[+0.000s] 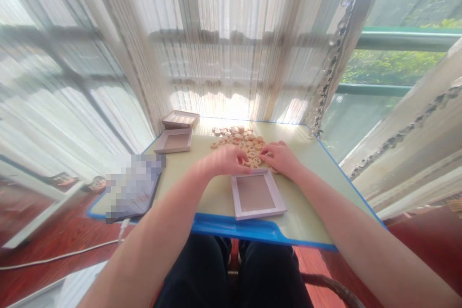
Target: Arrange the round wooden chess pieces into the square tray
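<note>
Round wooden pieces (252, 148) lie in a loose spread between the two sets of fingertips and beyond them. The left hand (233, 158) curls inward over the near left edge of the spread, thumb and fingers bent; whether they grip a piece, I cannot tell. The right hand (280, 158) angles in from the other side, palm down, fingertips bent to the pieces; its hold is also unclear. Both forearms slant up and inward. Just nearer than the left fingers sits an open shallow box (256, 192). Well left of the fingers, another box (175, 140) rests on the table (325, 171).
</note>
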Tool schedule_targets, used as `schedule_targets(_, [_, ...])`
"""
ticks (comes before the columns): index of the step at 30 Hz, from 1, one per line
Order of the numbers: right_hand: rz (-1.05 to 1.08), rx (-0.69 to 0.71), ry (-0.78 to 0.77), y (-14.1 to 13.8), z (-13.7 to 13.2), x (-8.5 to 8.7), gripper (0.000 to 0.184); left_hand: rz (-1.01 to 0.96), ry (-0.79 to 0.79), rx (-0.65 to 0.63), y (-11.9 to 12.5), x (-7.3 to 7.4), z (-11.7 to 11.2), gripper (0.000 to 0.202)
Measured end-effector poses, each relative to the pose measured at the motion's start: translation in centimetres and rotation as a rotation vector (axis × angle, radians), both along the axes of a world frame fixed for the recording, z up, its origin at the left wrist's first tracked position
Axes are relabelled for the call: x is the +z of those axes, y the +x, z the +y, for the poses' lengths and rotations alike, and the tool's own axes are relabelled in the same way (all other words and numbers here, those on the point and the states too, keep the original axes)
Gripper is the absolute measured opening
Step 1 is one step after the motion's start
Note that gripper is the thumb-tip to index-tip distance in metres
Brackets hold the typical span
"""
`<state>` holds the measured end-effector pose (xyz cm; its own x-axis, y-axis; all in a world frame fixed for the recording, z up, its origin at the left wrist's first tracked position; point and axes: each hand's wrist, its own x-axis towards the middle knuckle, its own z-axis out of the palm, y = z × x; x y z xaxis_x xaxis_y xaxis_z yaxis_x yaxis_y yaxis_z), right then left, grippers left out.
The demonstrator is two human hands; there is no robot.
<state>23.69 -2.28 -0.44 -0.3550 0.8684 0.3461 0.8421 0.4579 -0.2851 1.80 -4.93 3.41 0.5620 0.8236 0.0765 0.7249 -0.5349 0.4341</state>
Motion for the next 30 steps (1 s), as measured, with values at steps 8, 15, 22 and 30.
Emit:
schedule_targets(8, [0.015, -0.022, -0.002, -0.2, 0.1, 0.0, 0.01, 0.128, 0.105, -0.12, 0.6, -1.9, 0.9, 0.019])
schedule_targets(15, [0.088, -0.067, 0.027, -0.3, -0.2, 0.1, 0.011, 0.185, 0.188, -0.001, 0.4, -2.1, 0.9, 0.014])
schedule_targets(22, [0.073, 0.164, 0.11, 0.2, -2.1, 1.4, 0.008, 0.13, 0.141, 0.047, 0.4, -1.8, 1.0, 0.018])
schedule_targets(30, [-0.024, 0.368, -0.01, -1.4, -4.6, 1.4, 0.025, 0.121, 0.096, 0.024, 0.5, -1.7, 1.1, 0.02])
